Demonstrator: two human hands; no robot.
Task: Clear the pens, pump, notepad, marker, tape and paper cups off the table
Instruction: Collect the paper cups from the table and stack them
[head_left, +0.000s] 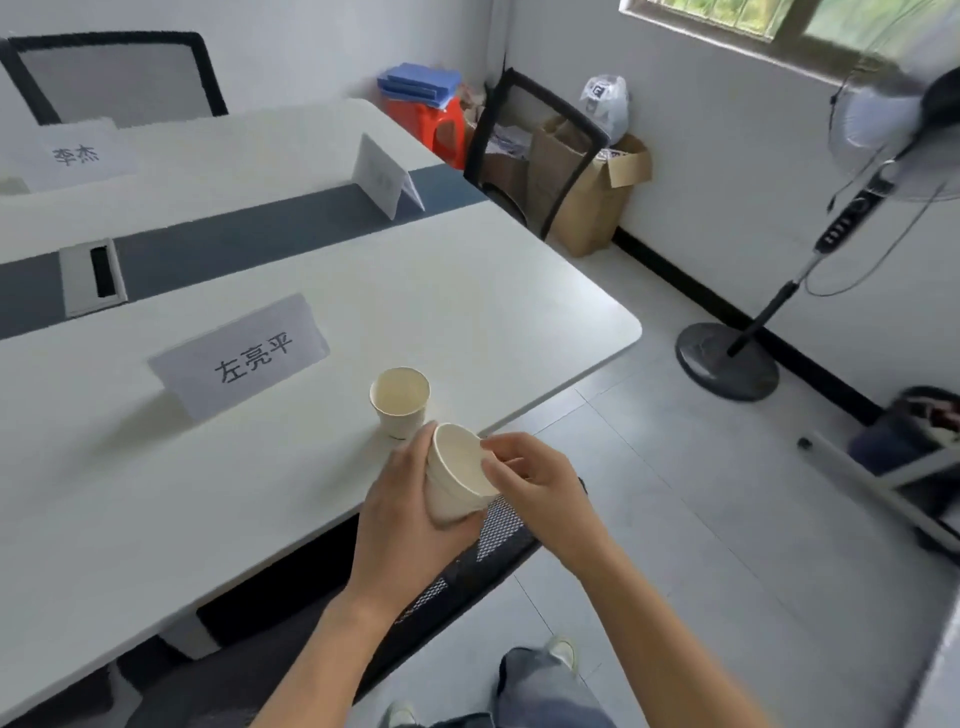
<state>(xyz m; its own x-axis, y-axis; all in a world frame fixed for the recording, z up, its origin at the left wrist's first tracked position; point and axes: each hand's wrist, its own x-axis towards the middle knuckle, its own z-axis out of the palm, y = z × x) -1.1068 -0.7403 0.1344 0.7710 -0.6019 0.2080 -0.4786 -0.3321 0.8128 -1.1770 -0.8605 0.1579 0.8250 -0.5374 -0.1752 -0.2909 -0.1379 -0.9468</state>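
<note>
Nearest to us, our left hand (402, 512) wraps a paper cup (457, 475) from below and behind, fingers curled around its wall, thumb up along the side near the rim. The cup tilts, its mouth turned up and to the right, held just off the table's near edge. Our right hand (535, 486) meets it from the other side, thumb and forefinger pinching the rim, the other fingers folded loosely behind. We see no print on this cup.

Just beyond it a second cup (400, 401) stands upright on the table (156, 493), close to the edge (a thin dark line rings its base, too small to read).

Left of that cup a folded name card (240, 355) faces us, reading 左亮平. Farther back, across the dark centre strip, another card (75, 155) reads 李杰, and a third tent card (384, 175) stands turned away, its writing too faint to make out.
</note>
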